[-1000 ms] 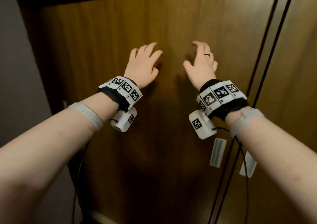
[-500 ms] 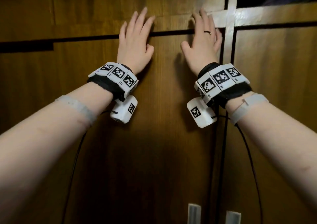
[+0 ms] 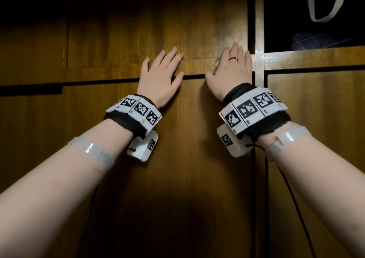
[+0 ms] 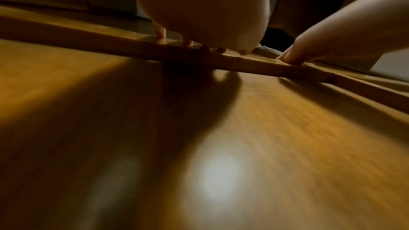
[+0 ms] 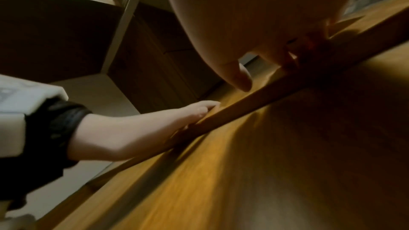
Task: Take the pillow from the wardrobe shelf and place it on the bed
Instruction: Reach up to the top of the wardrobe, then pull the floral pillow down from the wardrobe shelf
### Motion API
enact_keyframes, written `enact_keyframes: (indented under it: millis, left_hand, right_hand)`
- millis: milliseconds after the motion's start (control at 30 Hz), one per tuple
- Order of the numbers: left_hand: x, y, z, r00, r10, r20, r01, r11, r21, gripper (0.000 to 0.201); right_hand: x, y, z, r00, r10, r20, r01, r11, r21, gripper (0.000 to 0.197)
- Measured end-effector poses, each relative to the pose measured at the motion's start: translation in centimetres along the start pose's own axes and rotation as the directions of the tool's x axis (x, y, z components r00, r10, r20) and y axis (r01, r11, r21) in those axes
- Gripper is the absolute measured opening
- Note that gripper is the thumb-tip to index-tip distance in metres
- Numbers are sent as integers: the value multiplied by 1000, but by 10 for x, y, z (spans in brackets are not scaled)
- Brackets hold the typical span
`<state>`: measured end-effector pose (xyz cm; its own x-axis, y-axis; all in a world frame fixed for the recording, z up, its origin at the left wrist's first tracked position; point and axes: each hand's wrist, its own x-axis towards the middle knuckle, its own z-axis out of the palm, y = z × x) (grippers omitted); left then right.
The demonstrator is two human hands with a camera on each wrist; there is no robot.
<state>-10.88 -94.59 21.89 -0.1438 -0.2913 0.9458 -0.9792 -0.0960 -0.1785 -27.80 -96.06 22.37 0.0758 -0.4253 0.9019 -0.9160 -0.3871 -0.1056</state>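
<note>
Wooden upper wardrobe door is closed; left hand and right hand, flat and empty, may slip.

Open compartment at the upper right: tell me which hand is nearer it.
Right. The right hand lies flat beside the divider bordering the open compartment; the left hand is further left.
</note>
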Motion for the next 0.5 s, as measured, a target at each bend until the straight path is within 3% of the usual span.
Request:
enact_keyframes:
  millis: [233, 400, 500]
  left_hand:
    - [-10, -30, -10, 992, -123, 6, 123, 992, 18, 51]
    - [-8, -38, -23, 959, -282, -13, 282, 959, 25, 49]
    - [-4, -29, -28, 978, -210, -16, 209, 977, -48, 46]
  right_hand:
    - [-3, -34, -5, 991, -115, 72, 116, 993, -4, 66]
    - [0, -40, -6, 979, -188, 75, 154, 933, 325, 55]
    - [-4, -44, -4, 987, -150, 49, 120, 912, 392, 55]
